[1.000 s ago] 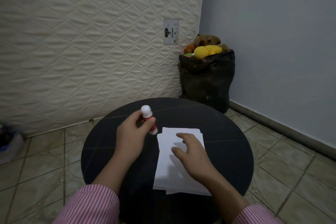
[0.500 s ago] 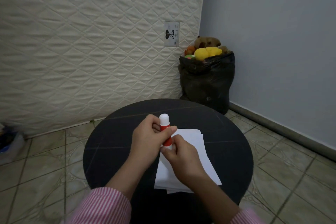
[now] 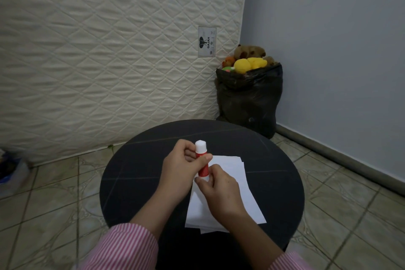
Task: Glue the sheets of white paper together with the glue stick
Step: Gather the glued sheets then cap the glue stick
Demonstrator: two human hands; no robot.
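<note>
Hands [image 3: 197,173] gripping glue stick [image 3: 202,163], toy-filled black bag [image 3: 249,98] behind

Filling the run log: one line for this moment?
left hand: holds glue stick body | right hand: pinches its lower end | paper sheets: stacked on table | glue: not applied

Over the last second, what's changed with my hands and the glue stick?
The right hand left the white paper sheets and came up to pinch the lower end of the glue stick. The left hand brought the stick inward, over the sheets, and still grips it. The sheets still lie stacked on the black table.
</note>
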